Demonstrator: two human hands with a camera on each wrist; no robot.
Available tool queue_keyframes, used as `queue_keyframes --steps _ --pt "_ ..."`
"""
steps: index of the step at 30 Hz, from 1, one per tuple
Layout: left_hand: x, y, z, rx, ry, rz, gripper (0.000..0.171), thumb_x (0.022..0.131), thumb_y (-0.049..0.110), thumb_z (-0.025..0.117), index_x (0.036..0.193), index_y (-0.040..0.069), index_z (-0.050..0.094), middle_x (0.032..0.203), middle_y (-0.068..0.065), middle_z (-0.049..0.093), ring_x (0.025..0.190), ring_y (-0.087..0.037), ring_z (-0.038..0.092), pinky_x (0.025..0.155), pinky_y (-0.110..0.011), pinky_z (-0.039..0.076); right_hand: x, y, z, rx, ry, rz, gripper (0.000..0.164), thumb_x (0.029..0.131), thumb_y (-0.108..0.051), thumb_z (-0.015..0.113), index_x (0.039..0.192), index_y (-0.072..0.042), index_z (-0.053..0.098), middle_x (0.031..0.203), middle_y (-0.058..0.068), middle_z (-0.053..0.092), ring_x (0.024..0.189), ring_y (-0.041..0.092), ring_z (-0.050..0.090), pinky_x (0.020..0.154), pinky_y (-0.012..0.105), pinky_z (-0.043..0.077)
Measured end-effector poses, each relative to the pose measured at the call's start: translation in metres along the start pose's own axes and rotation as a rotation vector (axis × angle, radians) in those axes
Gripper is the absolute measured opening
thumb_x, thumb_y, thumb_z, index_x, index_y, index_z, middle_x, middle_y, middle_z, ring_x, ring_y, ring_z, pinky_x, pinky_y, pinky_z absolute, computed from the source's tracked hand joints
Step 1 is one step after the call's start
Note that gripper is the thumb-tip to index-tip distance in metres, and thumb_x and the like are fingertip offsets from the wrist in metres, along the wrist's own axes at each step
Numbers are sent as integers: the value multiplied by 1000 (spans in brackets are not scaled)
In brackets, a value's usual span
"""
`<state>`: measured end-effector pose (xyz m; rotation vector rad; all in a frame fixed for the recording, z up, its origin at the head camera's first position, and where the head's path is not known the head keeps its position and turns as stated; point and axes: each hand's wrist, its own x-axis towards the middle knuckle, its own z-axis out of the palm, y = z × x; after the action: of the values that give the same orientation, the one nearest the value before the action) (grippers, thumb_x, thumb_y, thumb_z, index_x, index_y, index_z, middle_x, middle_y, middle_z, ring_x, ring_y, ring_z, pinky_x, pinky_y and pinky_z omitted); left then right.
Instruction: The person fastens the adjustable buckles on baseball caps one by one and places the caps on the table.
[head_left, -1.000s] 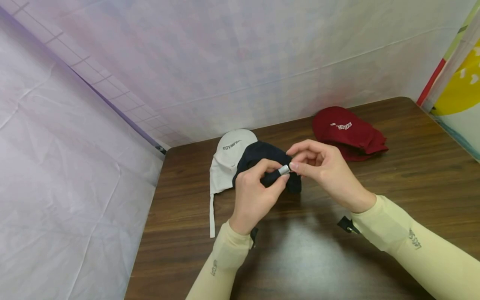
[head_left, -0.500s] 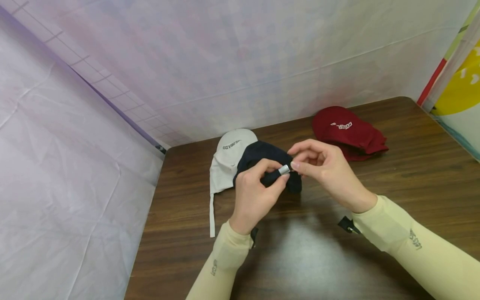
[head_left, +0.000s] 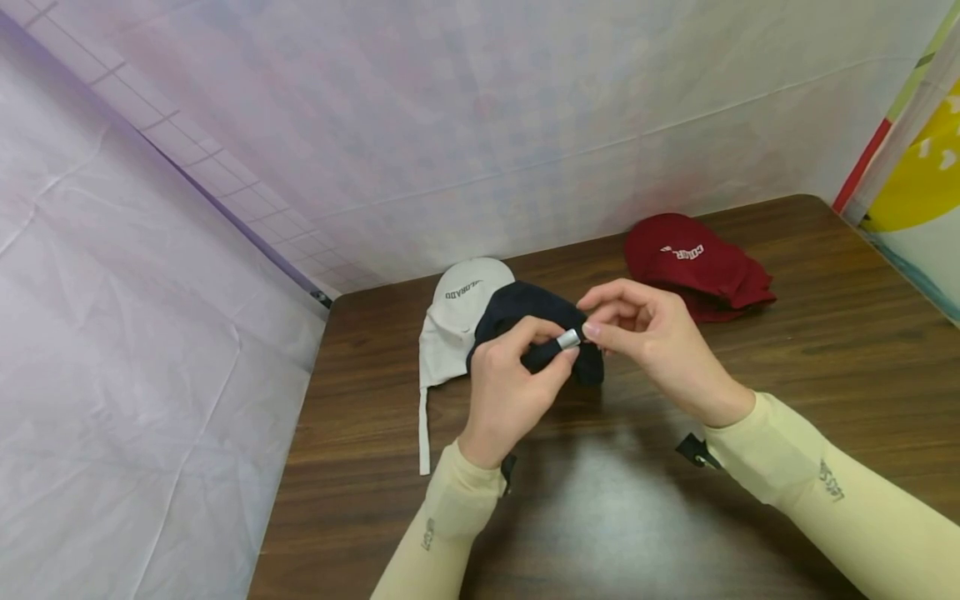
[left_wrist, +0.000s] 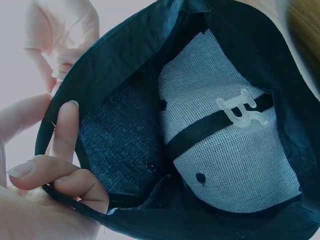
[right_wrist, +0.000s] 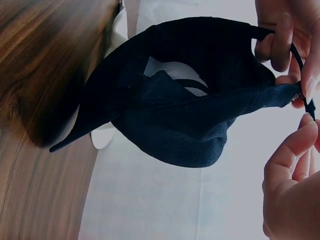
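A navy baseball cap is between my two hands, its opening facing the left wrist camera. White mesh lining with a pale embroidered patch shows inside it. At the back strap, my left hand grips the cap, finger and thumb beside the silver buckle. Fingers of that hand also reach inside the band in the left wrist view. My right hand pinches the dark strap end just past the buckle. From the right wrist view, the strap runs between both sets of fingertips.
Behind the navy cap, a white cap lies on the wooden table, its strap trailing toward me. A dark red cap lies at the back right. White curtain hangs along the table's far and left sides.
My right fingertips have edged very slightly to the right, away from the buckle. The left hand and the caps have stayed where they were.
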<state>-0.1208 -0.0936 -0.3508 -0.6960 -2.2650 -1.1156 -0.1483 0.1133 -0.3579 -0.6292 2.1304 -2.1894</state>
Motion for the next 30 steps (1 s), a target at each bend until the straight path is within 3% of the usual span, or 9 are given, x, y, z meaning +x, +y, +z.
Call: queue_keyframes --steps 10,18,30 --pt "6 0 0 8 -18 9 15 86 20 79 98 17 71 85 10 67 55 -2 44 49 -21 34 -1 -2 -3 -11 27 -1 31 94 -12 72 121 -2 63 94 19 69 74 30 62 67 35 56" --pt "10 1 1 1 -35 6 15 87 20 79 100 17 72 86 10 67 47 -3 35 44 -22 30 -1 -3 -5 -16 46 -4 28 94 -13 73 119 -6 64 94 18 69 73 29 63 67 35 57" --pt "13 -1 3 7 -28 6 15 87 20 79 100 18 72 86 12 67 47 -3 36 45 -23 30 1 -3 -7 -36 75 -7 28 94 -16 73 119 -7 65 95 18 70 72 31 61 66 34 56"
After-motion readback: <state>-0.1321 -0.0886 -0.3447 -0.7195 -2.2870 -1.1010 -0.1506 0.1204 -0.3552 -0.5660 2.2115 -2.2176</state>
